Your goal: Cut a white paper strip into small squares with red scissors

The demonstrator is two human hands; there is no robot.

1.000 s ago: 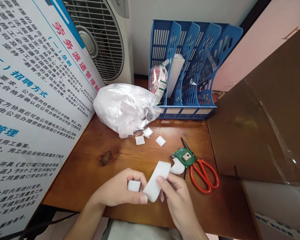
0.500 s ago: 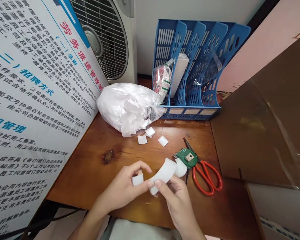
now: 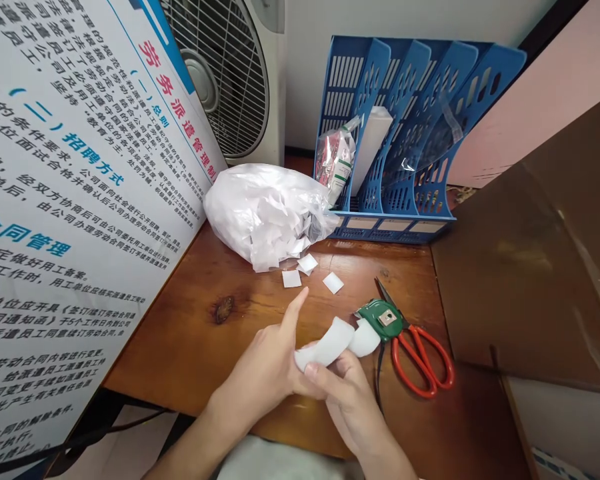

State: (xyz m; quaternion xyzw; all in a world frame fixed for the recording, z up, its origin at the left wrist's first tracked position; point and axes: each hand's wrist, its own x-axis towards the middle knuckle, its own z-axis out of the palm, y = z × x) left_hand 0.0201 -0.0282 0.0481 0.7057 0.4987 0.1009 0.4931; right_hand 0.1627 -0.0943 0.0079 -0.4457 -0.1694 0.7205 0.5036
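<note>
both hands meet over the wooden desk, left hand and right hand pinching the white strip beside the red scissors.

poster cut off left/top | fan cut at top | scissors blades partly under green part

Both hands at a white strip over a wooden desk.
The left hand and right hand pinch a curved white strip; red scissors and a green board lie just right; 3 white squares rest near a plastic bag.
</note>
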